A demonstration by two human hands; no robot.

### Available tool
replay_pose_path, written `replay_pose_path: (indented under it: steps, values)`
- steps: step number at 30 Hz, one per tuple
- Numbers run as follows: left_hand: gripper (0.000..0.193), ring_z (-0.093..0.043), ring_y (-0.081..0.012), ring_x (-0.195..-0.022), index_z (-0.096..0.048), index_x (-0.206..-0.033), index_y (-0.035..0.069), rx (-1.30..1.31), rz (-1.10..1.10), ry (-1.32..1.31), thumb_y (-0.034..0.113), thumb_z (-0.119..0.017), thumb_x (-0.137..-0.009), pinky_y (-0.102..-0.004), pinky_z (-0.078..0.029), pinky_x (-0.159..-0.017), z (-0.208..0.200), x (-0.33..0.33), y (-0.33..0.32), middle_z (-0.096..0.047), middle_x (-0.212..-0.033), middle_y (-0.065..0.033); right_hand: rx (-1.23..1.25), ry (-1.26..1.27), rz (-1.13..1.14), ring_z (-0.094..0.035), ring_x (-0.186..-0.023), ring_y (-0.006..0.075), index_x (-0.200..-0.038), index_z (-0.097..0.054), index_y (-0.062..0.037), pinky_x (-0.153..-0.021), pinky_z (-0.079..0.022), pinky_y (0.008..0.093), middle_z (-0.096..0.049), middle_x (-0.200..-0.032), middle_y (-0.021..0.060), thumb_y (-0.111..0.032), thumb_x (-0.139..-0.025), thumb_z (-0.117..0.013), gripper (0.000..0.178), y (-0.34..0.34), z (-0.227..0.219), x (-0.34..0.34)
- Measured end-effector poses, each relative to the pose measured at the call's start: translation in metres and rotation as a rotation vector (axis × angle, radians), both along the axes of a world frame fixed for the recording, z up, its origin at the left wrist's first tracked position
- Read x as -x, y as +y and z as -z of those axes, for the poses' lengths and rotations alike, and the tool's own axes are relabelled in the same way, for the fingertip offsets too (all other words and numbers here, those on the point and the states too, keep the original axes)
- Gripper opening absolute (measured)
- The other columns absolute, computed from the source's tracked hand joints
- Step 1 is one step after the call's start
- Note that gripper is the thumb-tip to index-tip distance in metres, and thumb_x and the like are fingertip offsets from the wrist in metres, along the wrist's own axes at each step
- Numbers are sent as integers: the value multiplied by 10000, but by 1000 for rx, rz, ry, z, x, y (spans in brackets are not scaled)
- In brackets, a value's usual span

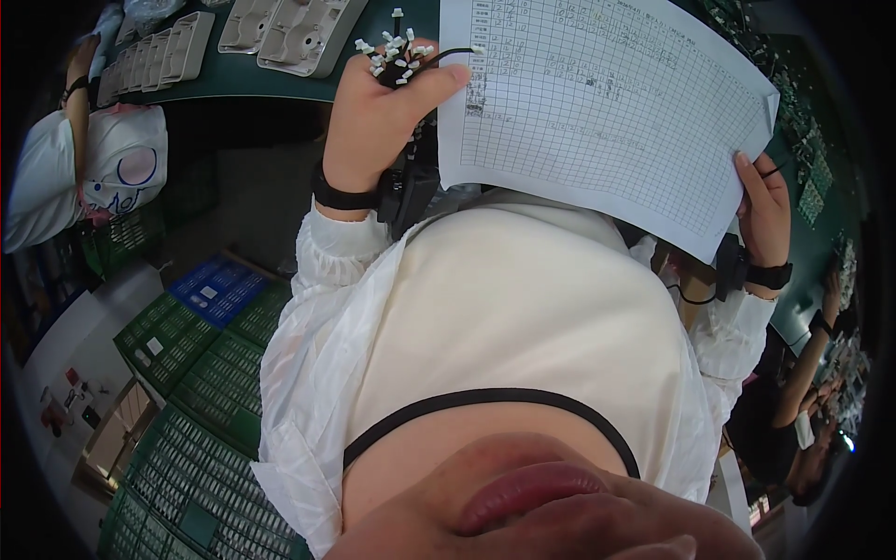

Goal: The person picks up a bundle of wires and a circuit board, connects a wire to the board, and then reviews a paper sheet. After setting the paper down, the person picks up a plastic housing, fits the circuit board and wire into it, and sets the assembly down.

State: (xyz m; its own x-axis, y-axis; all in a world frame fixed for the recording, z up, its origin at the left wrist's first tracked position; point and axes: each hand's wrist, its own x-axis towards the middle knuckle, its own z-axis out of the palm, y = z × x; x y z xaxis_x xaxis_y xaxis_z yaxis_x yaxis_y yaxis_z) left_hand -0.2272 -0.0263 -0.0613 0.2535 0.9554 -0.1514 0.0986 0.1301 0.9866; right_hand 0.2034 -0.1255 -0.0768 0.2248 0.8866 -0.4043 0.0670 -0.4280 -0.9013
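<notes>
At far left is a co-worker [42,191], with green crates [191,476] below. Pale trays [313,33] sit on the table [238,82]. The left hand [366,126] curls its fingers round black cables [396,67], thumb at the left edge of the sheet [597,112], which spans between both hands. The right hand [767,215] pinches the sheet's right edge.

The gridded sheet [597,121] is white, cables [399,71] seemingly black
</notes>
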Motion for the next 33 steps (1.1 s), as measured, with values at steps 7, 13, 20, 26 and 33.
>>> replay_pose_path:
  steps: [7,13,20,26,33]
  values:
    - [191,-577,-79,-699,-704,-918,-2,18,-8,-5,168,-769,-864,-245,-453,-639,2,1,-3,-665,-786,10,-13,18,-9,-449,-585,-25,-1250,-637,0,-512,-306,152,-692,-899,-39,-199,-1006,-617,315,0,2,0]
    - [197,-603,-82,-729,-723,-965,-1,17,10,-36,166,-766,-870,-242,-471,-662,6,-2,-5,-695,-829,-3,-12,15,0,-472,-603,-34,-1241,-640,-3,-509,-306,151,-694,-908,-41,-194,-1008,-613,303,-4,12,-3]
    - [205,-611,-83,-744,-716,-977,-3,36,38,-48,166,-769,-875,-244,-479,-670,20,-2,-16,-701,-849,-6,-17,29,-4,-475,-607,-35,-1246,-640,-3,-507,-304,150,-695,-911,-41,-192,-1009,-612,305,-21,22,-4]
    - [192,-587,-70,-728,-703,-943,2,47,14,-76,164,-776,-870,-235,-462,-657,26,-4,-24,-684,-823,5,-33,23,41,-444,-564,-20,-1215,-658,-2,-497,-315,151,-685,-854,-35,-214,-993,-636,307,-30,25,3]
    - [191,-558,-56,-705,-685,-903,5,11,30,-54,168,-779,-870,-230,-440,-633,32,-2,-27,-658,-794,20,-40,17,42,-444,-573,-23,-1228,-651,8,-499,-313,151,-688,-871,-34,-212,-992,-638,322,-34,35,2]
